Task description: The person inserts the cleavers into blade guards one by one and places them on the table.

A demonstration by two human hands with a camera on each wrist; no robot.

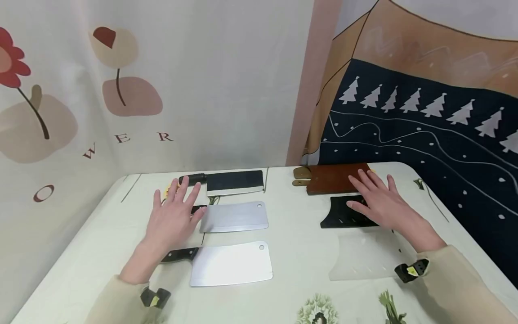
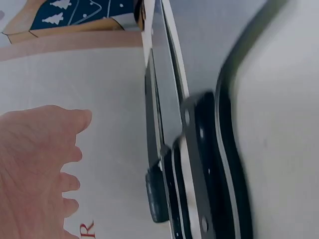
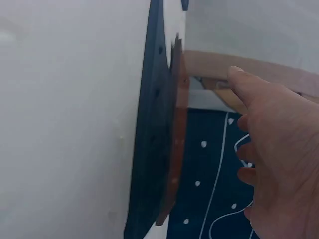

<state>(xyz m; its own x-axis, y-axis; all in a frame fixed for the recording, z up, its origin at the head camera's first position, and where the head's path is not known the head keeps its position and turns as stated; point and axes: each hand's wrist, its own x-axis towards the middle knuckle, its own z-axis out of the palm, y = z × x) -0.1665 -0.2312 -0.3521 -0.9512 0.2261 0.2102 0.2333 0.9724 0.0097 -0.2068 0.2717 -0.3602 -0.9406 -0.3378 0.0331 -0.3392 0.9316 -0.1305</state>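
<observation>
Three cleavers lie in a column on the left of the table, handles to the left: a dark-bladed cleaver (image 1: 236,181) at the back, a silver cleaver (image 1: 234,217) in the middle, and a larger silver cleaver (image 1: 232,266) in front. My left hand (image 1: 171,220), fingers spread, is over the handle side and partly hides the middle handle; it grips nothing. On the right are a brown leather blade sheath (image 1: 329,178), a black sheath (image 1: 337,215) and a translucent white sheath (image 1: 360,258). Above the brown and black ones, my right hand (image 1: 380,204) has its fingers extended, holding nothing.
The white tablecloth (image 1: 299,243) has printed plants near its front. A pale curtain (image 1: 226,90) hangs behind the table, and a dark cloth with white trees (image 1: 404,130) hangs at the right. Both wrists wear black straps (image 1: 410,271).
</observation>
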